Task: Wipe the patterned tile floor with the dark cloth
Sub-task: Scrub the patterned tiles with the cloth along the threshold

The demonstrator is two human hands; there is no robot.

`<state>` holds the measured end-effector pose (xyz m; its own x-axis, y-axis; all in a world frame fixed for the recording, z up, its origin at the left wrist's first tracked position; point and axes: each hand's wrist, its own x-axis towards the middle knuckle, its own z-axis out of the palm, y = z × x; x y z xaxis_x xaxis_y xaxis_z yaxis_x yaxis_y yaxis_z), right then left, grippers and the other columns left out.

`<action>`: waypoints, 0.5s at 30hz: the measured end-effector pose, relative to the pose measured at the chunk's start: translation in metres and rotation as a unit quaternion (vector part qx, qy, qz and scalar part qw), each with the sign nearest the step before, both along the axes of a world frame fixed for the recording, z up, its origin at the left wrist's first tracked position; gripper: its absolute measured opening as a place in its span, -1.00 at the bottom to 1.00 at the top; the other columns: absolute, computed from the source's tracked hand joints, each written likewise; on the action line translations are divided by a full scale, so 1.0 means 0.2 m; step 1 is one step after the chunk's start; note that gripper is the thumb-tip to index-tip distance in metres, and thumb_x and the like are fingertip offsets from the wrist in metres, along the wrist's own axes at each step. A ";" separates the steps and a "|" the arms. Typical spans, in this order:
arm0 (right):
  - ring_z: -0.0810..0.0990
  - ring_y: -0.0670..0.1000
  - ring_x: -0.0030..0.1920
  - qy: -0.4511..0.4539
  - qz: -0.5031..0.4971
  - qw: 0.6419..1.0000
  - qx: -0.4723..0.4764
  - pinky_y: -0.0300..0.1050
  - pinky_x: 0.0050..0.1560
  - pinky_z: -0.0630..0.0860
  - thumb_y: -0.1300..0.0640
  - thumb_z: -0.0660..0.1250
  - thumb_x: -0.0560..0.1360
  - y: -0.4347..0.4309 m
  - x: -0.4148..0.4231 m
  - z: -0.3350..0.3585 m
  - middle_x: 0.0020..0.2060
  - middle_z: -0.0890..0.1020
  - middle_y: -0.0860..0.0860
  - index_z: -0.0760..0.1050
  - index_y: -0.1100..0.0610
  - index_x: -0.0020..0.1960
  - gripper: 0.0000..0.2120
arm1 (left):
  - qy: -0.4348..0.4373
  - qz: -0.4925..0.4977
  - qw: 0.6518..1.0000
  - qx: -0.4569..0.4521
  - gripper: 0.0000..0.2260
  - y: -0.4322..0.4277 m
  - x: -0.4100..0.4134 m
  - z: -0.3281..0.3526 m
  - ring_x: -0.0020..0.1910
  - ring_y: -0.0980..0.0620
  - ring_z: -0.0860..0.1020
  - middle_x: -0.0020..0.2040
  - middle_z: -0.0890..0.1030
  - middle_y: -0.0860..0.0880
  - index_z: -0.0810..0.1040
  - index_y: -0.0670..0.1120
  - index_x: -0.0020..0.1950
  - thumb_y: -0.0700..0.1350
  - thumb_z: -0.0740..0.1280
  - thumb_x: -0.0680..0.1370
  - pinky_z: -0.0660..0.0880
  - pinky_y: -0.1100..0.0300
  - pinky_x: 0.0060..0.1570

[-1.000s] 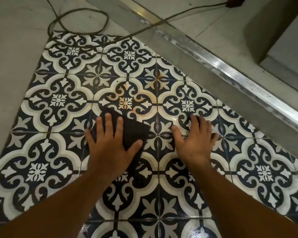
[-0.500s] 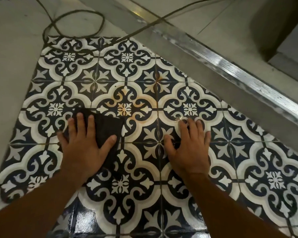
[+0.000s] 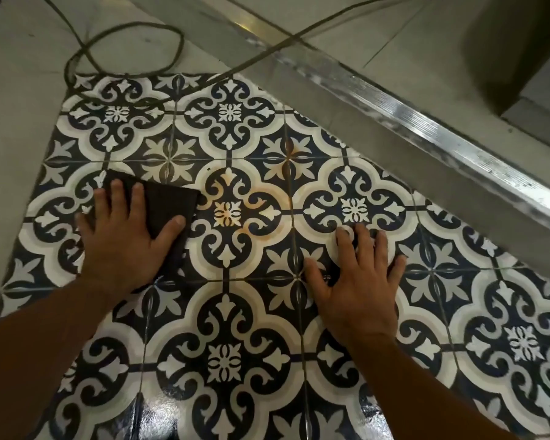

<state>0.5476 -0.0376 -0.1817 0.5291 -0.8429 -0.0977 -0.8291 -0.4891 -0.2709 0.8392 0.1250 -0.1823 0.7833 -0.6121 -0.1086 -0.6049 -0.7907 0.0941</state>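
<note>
The patterned tile floor (image 3: 229, 315) is navy and white, with orange-brown stains around the medallion in the middle. A dark cloth (image 3: 169, 204) lies flat on the tiles at the left. My left hand (image 3: 124, 239) presses on it with straight, spread fingers and covers its lower left part. My right hand (image 3: 356, 281) rests flat on bare tile to the right, fingers spread, holding nothing. The near tiles look wet and shiny.
A dark cord (image 3: 124, 52) loops on the grey floor at the top left and runs off to the upper right. A metal threshold strip (image 3: 442, 131) crosses diagonally on the right. Plain grey floor (image 3: 10, 128) borders the tiles on the left.
My left hand has slid the cloth leftward, away from the stained medallion. My right hand has stayed flat on the tile at nearly the same spot.
</note>
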 end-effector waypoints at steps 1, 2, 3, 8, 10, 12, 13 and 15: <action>-0.15 0.11 0.56 0.000 -0.002 1.000 0.002 0.32 0.48 -0.18 -0.51 -0.12 0.49 0.00 0.00 0.00 0.58 0.07 0.04 0.07 -0.07 0.55 -0.22 | -0.001 -0.013 1.000 -0.003 -0.14 0.00 -0.03 0.00 0.56 -0.19 -0.06 0.59 0.01 -0.19 0.02 -0.06 0.58 0.50 -0.15 0.48 -0.11 -0.31 0.44; -0.15 0.11 0.56 0.000 -0.006 1.000 0.004 0.32 0.48 -0.18 -0.51 -0.12 0.49 0.00 0.00 0.00 0.58 0.06 0.04 0.06 -0.08 0.55 -0.22 | -0.002 -0.036 0.999 -0.001 -0.16 0.01 -0.05 -0.01 0.56 -0.18 -0.06 0.59 0.01 -0.18 0.02 -0.06 0.58 0.49 -0.14 0.49 -0.11 -0.29 0.44; -0.16 0.11 0.56 0.001 -0.007 1.000 0.008 0.31 0.48 -0.19 -0.52 -0.12 0.48 -0.01 0.01 0.01 0.58 0.05 0.03 0.06 -0.09 0.55 -0.22 | -0.003 -0.065 0.998 0.006 -0.17 0.05 -0.07 -0.01 0.56 -0.17 -0.06 0.59 0.01 -0.17 0.02 -0.06 0.58 0.48 -0.12 0.50 -0.10 -0.28 0.44; -0.20 0.08 0.56 0.002 -0.010 1.000 0.016 0.29 0.48 -0.20 -0.54 -0.17 0.47 -0.01 0.01 0.02 0.59 0.00 0.01 0.02 -0.11 0.55 -0.21 | 0.004 -0.141 0.988 0.057 -0.12 0.14 0.09 0.01 0.56 -0.12 -0.11 0.60 -0.06 -0.10 -0.02 -0.01 0.60 0.52 -0.15 0.44 -0.10 -0.27 0.46; -0.21 0.07 0.56 0.000 -0.012 1.000 0.018 0.29 0.48 -0.22 -0.54 -0.18 0.46 -0.01 0.01 0.01 0.59 -0.01 0.00 0.01 -0.12 0.55 -0.20 | 0.006 -0.112 0.992 0.054 -0.09 0.06 0.20 0.02 0.56 -0.14 -0.10 0.61 -0.09 -0.10 -0.05 0.00 0.60 0.54 -0.18 0.41 -0.12 -0.28 0.46; -0.23 0.06 0.56 -0.005 -0.012 1.000 0.018 0.29 0.47 -0.23 -0.55 -0.17 0.45 -0.01 0.01 0.00 0.59 -0.01 0.00 0.00 -0.14 0.54 -0.21 | 0.011 -0.078 0.996 0.036 -0.07 -0.06 0.27 0.01 0.56 -0.15 -0.11 0.61 -0.10 -0.10 -0.06 0.01 0.60 0.56 -0.20 0.39 -0.12 -0.30 0.45; -0.23 0.06 0.56 -0.008 -0.011 1.000 0.017 0.29 0.47 -0.24 -0.55 -0.17 0.45 -0.01 0.01 0.00 0.59 -0.01 -0.01 0.00 -0.14 0.54 -0.22 | 0.011 -0.066 0.997 0.028 -0.08 -0.14 0.29 0.00 0.56 -0.16 -0.11 0.61 -0.10 -0.10 -0.06 0.01 0.60 0.56 -0.20 0.40 -0.13 -0.30 0.44; -0.21 0.06 0.56 -0.013 -0.011 1.000 0.010 0.29 0.46 -0.23 -0.55 -0.16 0.46 -0.01 0.01 -0.01 0.58 0.01 -0.01 0.02 -0.15 0.53 -0.23 | 0.003 -0.056 0.998 0.019 -0.09 -0.29 0.29 0.00 0.56 -0.17 -0.10 0.61 -0.08 -0.12 -0.06 0.00 0.60 0.55 -0.21 0.41 -0.13 -0.30 0.45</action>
